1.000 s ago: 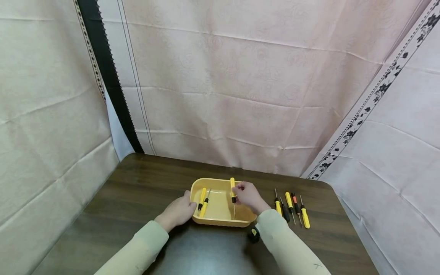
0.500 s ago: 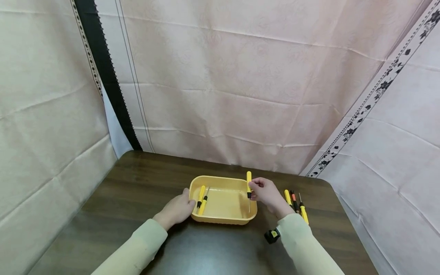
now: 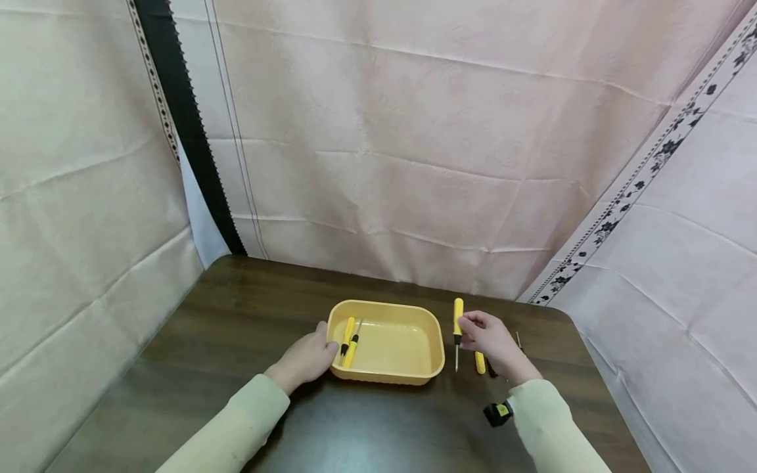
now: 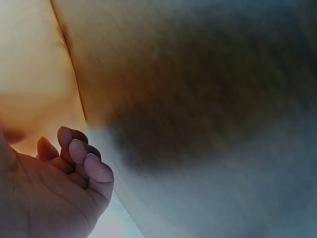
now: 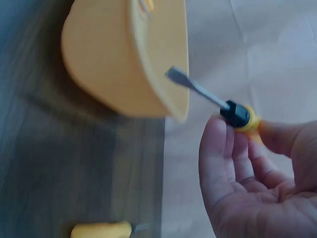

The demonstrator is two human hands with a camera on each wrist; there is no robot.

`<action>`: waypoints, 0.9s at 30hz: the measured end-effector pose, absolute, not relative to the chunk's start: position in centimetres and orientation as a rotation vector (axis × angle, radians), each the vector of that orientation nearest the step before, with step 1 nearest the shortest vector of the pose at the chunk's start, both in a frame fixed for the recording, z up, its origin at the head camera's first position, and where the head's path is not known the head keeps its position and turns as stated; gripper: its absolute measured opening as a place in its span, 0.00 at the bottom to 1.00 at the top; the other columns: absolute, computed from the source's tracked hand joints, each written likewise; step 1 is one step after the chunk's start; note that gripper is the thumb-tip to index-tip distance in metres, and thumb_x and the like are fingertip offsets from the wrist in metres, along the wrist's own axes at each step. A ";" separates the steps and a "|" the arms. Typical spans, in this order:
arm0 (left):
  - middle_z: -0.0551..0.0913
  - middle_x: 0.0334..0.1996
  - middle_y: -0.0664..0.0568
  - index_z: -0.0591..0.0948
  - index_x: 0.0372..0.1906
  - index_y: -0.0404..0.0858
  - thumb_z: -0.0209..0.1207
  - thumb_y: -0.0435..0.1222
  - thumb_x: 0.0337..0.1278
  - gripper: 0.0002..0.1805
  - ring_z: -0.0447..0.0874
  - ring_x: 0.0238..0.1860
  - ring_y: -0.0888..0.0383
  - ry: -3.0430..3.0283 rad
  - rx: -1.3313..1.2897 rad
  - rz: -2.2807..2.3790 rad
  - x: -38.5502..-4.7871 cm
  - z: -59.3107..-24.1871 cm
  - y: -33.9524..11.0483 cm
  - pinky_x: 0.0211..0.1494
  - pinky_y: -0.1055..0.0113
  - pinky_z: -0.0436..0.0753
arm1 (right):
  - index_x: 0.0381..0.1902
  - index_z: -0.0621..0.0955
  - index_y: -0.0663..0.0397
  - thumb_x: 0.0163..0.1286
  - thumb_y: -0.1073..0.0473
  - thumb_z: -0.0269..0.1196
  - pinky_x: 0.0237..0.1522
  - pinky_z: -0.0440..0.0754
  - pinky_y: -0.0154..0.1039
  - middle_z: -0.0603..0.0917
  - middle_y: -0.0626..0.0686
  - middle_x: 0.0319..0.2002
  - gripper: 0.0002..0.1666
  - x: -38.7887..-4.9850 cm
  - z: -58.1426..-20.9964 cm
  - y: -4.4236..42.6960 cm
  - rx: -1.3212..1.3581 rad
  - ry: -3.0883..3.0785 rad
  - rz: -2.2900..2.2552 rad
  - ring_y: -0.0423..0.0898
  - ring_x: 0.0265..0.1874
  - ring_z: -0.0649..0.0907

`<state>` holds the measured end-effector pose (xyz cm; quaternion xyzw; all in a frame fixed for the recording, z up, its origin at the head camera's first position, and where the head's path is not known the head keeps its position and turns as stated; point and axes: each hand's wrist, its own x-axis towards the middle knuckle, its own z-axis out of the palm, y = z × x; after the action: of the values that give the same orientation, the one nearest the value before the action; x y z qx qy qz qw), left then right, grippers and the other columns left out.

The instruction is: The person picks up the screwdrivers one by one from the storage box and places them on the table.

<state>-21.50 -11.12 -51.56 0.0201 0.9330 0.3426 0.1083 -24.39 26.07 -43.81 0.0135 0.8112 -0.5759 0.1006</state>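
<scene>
My right hand point(image 3: 491, 338) pinches a flat-blade screwdriver point(image 3: 458, 325) by its yellow handle, just right of the tray. It is upright in the head view, blade down. The right wrist view shows the screwdriver's black collar point(image 5: 235, 114) at the fingertips and its flat tip near the tray wall. At the left end of the yellow tray point(image 3: 408, 380), my left hand point(image 3: 304, 361) grips the rim. Two yellow-handled screwdrivers, one point(image 3: 350, 351) nearer the middle, lie inside by that hand. In the left wrist view, the left hand's fingers point(image 4: 101, 171) are bent and the surroundings blurred.
More screwdrivers, one with a yellow handle point(image 3: 480, 362), lie on the brown table point(image 3: 266, 295), partly hidden by my right hand. A black device point(image 3: 498, 414) sits at my right wrist. A pale curtain point(image 3: 384, 164) hangs behind the table.
My right hand has carried the upright screwdriver rightward, from over the tray to past its right end. My left hand keeps its place at the tray's left end.
</scene>
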 end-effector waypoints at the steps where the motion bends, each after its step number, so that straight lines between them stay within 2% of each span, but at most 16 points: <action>1: 0.72 0.60 0.42 0.50 0.73 0.28 0.43 0.47 0.69 0.37 0.74 0.43 0.56 2.744 0.062 1.010 -21.6 -51.6 -11.1 0.51 0.54 0.73 | 0.56 0.72 0.68 0.74 0.53 0.56 0.42 0.82 0.44 0.78 0.59 0.43 0.24 -24.2 -43.9 26.7 0.038 2.390 -1.710 0.49 0.36 0.79; 13: 0.72 0.61 0.41 0.49 0.74 0.28 0.43 0.46 0.69 0.38 0.75 0.42 0.56 2.754 0.075 0.999 -21.6 -51.7 -11.2 0.51 0.55 0.74 | 0.59 0.68 0.72 0.74 0.52 0.56 0.43 0.82 0.42 0.76 0.58 0.46 0.29 -22.1 -45.3 34.2 0.114 2.431 -1.642 0.49 0.40 0.80; 20: 0.70 0.63 0.40 0.49 0.74 0.28 0.43 0.46 0.70 0.38 0.74 0.44 0.56 2.751 0.073 1.018 -21.6 -51.7 -11.3 0.52 0.55 0.74 | 0.61 0.65 0.75 0.75 0.50 0.53 0.44 0.81 0.41 0.75 0.57 0.45 0.32 -21.1 -46.4 39.3 0.235 2.450 -1.581 0.46 0.39 0.79; 27: 0.72 0.61 0.41 0.49 0.74 0.28 0.43 0.46 0.70 0.38 0.75 0.42 0.56 2.751 0.074 1.020 -21.6 -51.9 -11.3 0.50 0.56 0.74 | 0.61 0.63 0.79 0.77 0.54 0.50 0.44 0.81 0.41 0.75 0.57 0.42 0.30 -20.9 -48.0 42.7 0.305 2.456 -1.513 0.45 0.38 0.78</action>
<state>-21.63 -11.31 -51.87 0.0250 0.9323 0.3458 0.1029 -20.94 42.75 -47.99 0.1044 0.8407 -0.5176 0.1201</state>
